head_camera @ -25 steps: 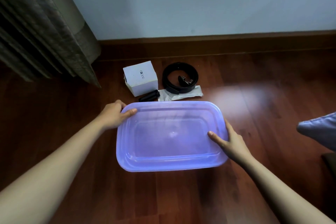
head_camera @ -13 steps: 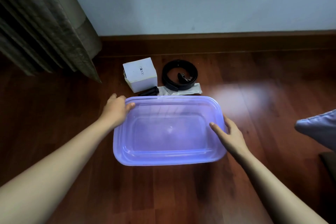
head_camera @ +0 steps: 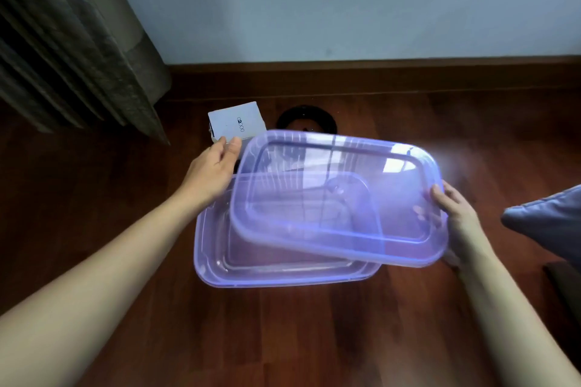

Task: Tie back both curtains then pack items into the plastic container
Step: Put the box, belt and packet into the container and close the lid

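Above the plastic container (head_camera: 283, 273), the right hand (head_camera: 459, 217) holds the lid (head_camera: 330, 198) by its right short edge. The thumb lies on top of the rim, and the fingers (head_camera: 419, 212) curl underneath, where they show as pale shapes through the plastic. The lid is tilted, its right end over the container's right side and reaching past it. Its near long edge hangs over the container's interior.

The left hand (head_camera: 210, 173) is at the container's far left corner, just beside the lid's left end. Its fingers are nearly straight and loose and clasp nothing. Whether the fingertips touch the lid's rim cannot be told.

Both the container and the lid are translucent violet with rounded corners, and the lid has a raised rectangular panel. The container sits flat on the dark wooden floor (head_camera: 314, 339), uncovered, and nothing can be seen inside it.

Beyond the container's far edge stands a white box (head_camera: 235, 119) with a small printed mark. To the right of the box lies a black coiled belt (head_camera: 306, 113), partly hidden by the lid. A grey-brown curtain (head_camera: 78, 41) hangs far left of the container. A grey cushion (head_camera: 547, 223) lies to the container's right.
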A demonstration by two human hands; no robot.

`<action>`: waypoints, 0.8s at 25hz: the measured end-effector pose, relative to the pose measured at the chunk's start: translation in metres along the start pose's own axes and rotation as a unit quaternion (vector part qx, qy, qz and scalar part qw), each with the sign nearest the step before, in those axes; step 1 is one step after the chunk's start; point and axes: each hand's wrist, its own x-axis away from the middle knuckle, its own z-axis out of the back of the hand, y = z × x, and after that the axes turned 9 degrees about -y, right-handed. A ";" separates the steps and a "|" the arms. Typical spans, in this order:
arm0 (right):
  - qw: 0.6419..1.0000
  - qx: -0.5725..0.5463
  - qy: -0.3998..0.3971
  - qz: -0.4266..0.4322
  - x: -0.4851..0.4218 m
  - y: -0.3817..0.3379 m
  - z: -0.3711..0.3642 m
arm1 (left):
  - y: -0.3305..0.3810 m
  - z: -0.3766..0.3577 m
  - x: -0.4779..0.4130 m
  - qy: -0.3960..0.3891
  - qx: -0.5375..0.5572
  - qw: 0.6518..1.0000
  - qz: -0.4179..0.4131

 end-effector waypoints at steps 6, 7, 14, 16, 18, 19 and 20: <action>0.966 -0.245 0.086 0.009 -0.005 0.020 0.040 | -0.025 -0.050 0.011 -0.114 -0.209 0.969 -0.071; 0.961 -0.261 0.090 0.015 -0.006 0.024 0.041 | -0.030 -0.054 0.012 -0.142 -0.257 0.953 -0.073; 0.928 -0.323 0.180 0.055 -0.010 0.051 0.044 | -0.030 -0.055 0.014 -0.186 -0.357 0.913 -0.066; 0.927 -0.314 0.202 0.041 -0.010 0.059 0.046 | -0.029 -0.055 0.013 -0.190 -0.353 0.914 -0.063; 0.926 -0.304 0.221 0.020 -0.013 0.068 0.048 | -0.028 -0.055 0.013 -0.190 -0.346 0.917 -0.063; 0.928 -0.293 0.229 0.016 -0.014 0.072 0.048 | -0.028 -0.055 0.013 -0.190 -0.345 0.917 -0.063; 0.931 -0.276 0.240 0.016 -0.016 0.074 0.048 | -0.027 -0.056 0.013 -0.190 -0.345 0.917 -0.062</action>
